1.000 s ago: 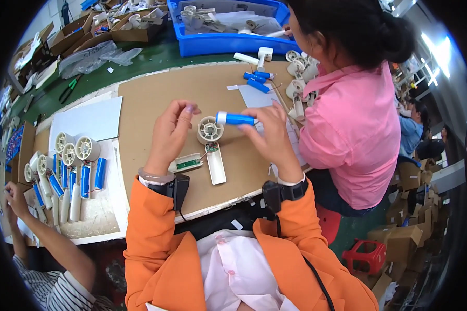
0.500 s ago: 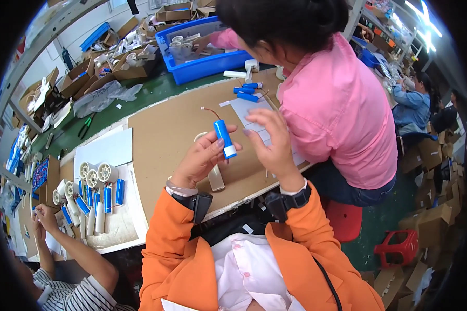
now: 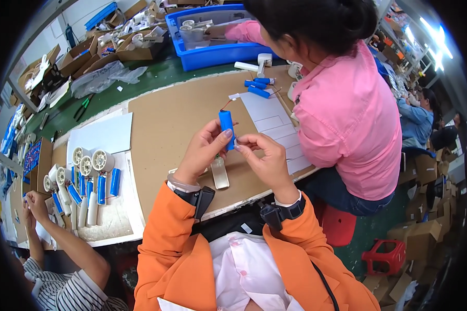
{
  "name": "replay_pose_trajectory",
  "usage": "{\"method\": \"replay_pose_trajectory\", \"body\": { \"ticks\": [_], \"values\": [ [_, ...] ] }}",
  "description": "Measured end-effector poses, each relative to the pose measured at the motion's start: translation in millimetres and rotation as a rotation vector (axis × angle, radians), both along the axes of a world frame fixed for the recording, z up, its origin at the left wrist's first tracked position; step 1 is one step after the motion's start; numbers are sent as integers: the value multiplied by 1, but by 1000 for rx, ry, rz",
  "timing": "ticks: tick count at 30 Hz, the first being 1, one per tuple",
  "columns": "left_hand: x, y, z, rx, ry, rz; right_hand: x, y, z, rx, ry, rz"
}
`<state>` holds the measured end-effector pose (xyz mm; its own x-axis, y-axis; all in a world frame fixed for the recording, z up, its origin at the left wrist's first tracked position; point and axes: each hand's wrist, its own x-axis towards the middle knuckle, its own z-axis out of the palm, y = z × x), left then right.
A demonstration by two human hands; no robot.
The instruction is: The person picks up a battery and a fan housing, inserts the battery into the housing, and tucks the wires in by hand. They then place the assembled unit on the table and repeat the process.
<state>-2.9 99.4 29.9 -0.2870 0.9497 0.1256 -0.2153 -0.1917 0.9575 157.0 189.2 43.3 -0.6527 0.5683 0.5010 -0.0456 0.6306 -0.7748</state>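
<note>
My left hand (image 3: 203, 150) is closed round a blue cylindrical battery pack (image 3: 226, 124), held nearly upright above the table. From its top end runs a thin red wire to a small white connector (image 3: 235, 97). My right hand (image 3: 264, 158) is closed in a pinch at the pack's lower edge; its fingertips hide whatever is between them. Just below my hands, a whitish handle-shaped plastic piece (image 3: 220, 173) lies on the brown board (image 3: 166, 124), partly covered by my left hand.
Several blue battery packs (image 3: 258, 92) lie on white paper to the right. White round housings (image 3: 103, 160) and more packs stand at left, beside a co-worker's hands (image 3: 35, 205). A co-worker in pink (image 3: 347, 119) sits close at right, reaching into a blue bin (image 3: 207, 61).
My right hand has moved in from the right, its fingers closing at the battery pack's lower end. The pack stands more upright, and its white end patch no longer shows.
</note>
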Motion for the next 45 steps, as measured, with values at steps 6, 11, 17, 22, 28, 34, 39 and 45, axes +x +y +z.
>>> {"method": "replay_pose_trajectory", "body": {
  "ticks": [6, 11, 17, 22, 28, 34, 39, 45],
  "values": [
    [-6, 0, 0, -19, -44, -40, -4, 13, -9, -451, -25, 174],
    [-7, 2, -5, -32, -183, -62, -6, 12, -13, -695, 23, 232],
    [-6, 4, -8, -23, -189, 16, -3, 0, -5, -215, 6, 101],
    [-5, 4, -6, -35, -142, 42, -3, -2, 1, -20, -47, 53],
    [-4, 3, -5, -28, -88, 20, -3, 1, -4, 75, -70, 9],
    [-7, -3, -3, -17, -101, -28, -5, 8, -15, -188, -18, 3],
    [-3, 2, -2, -11, -81, -72, 1, 7, -14, -381, 121, 96],
    [-7, -3, -16, 29, -85, -40, -12, 0, -15, -7, 143, -12]
  ]
}}
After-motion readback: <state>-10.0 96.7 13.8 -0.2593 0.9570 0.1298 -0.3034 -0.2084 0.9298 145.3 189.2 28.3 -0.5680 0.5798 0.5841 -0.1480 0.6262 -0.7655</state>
